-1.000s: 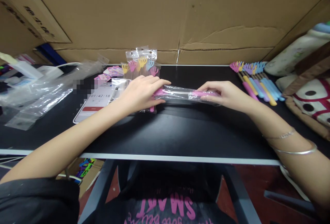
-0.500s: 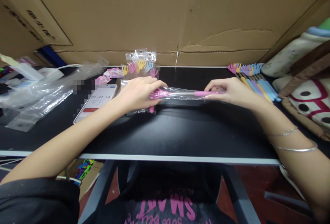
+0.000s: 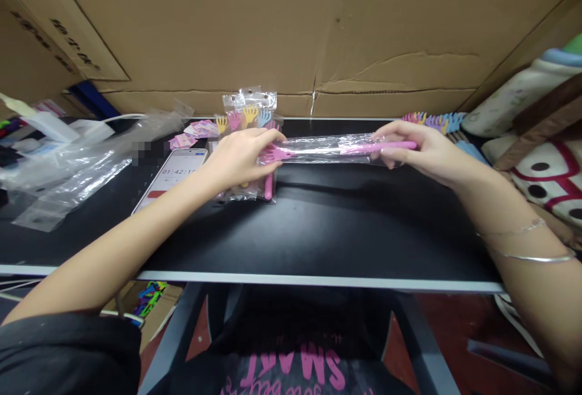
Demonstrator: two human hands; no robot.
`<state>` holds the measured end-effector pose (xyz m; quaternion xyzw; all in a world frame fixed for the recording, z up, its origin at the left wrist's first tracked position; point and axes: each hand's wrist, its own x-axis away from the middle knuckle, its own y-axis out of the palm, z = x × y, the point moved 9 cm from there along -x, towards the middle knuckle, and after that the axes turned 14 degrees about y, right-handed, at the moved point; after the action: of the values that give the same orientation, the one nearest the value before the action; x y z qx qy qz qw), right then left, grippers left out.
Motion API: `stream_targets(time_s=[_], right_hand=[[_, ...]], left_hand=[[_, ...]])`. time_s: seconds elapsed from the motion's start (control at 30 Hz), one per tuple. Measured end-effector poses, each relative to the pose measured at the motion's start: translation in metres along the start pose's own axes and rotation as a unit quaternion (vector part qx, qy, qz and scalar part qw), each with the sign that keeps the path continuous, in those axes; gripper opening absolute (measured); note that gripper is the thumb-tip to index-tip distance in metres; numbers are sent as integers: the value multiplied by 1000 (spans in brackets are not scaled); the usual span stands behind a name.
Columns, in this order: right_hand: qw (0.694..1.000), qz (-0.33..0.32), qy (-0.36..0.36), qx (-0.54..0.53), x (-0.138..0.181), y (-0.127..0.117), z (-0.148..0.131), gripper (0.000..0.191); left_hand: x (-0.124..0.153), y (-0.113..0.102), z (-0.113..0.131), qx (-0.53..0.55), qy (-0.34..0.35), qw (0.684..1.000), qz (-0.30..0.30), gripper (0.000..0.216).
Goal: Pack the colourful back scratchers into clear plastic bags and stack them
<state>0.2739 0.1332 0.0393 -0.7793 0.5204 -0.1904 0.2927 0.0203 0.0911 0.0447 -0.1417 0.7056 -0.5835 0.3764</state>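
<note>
cardboard (image 3: 291, 25) rises behind the bench (image 3: 345, 231), seemingly as a screen along its far edge. flat clear bags (image 3: 109, 146) lie heaped at the left, presumably as stock within easy reach. bagged scratchers (image 3: 249, 114) are stacked left of centre, heads toward the cardboard, perhaps so that the pile lies even. above the bench, nearly level, a clear sleeve (image 3: 313, 140) encloses much of a pink scratcher (image 3: 364, 148), head to the left, handle to the right. the left hand (image 3: 245, 156) pinches the sleeve at the head end between thumb and fingers; the right hand (image 3: 418, 143) pinches the handle end, a two-ended grip that would hold limp film taut. a phone (image 3: 179, 162), partly covered by the left forearm (image 3: 150, 228), lies face up, probably for easy reading. loose scratchers (image 3: 434, 120), partly hidden behind the right hand, lie at the far right. smallest are printed cards (image 3: 200, 129) beside the stack.
</note>
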Motion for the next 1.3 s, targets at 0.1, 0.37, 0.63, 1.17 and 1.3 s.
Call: stream_targets(time_s=[0.1,0.37,0.63,1.17,1.3], right_hand=[[999,12,0,-50,-3,3,4,37],[996,-49,18,-78,-6,28,8,35],[989,-137,32,-37,-2,47,11,37],[981,-47,17,-187,-5,30,1,31],[978,-12,3,-208,-5,14,1,33]], left_hand=[[0,0,1,8,8,1000,7,33],[0,3,8,-20,21,1000,2,37],[0,7,11,-15,20,1000,-8,38],[2,2,-7,34,-20,999,-9,49],[5,-2,-27,54,-91,994,10,45]])
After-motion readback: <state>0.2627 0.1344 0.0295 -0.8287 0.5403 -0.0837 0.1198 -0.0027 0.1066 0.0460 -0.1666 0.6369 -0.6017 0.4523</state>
